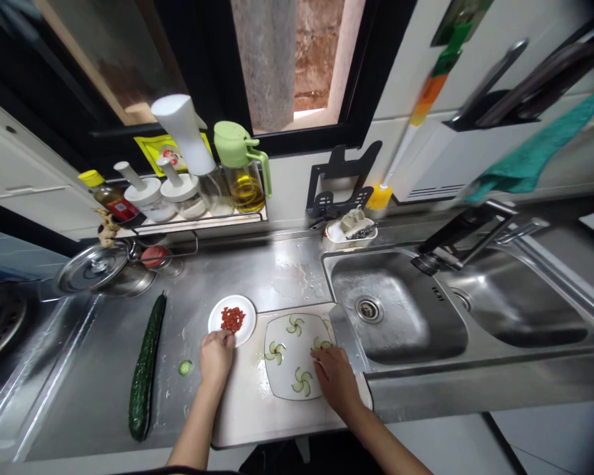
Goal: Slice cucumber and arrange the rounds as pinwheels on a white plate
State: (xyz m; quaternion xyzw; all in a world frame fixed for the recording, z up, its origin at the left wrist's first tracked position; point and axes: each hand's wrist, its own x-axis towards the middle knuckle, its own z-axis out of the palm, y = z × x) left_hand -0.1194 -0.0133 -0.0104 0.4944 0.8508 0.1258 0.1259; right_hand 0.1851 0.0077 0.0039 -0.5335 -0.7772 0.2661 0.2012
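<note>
My left hand (216, 359) is at the near rim of a small white plate (212, 318) with a heap of small red pieces (233, 320). Its fingertips are pinched together, and what lies between them is hidden. A squarish white plate (288, 369) bears several pinwheels of thin pale green slices, such as the front one (301, 381). My right hand (335, 379) reaches over the plate's right side, fingers bent together at the right pinwheel (321, 344), which has red at its middle. Whatever the right fingertips hold cannot be made out.
Under the square plate lies a cutting board (247, 415), with a broad blade (350, 338) along its right side. A cucumber (146, 369) and a cut end (185, 367) lie to the left. The sink (396, 303) is at right; a condiment shelf (202, 224) stands behind.
</note>
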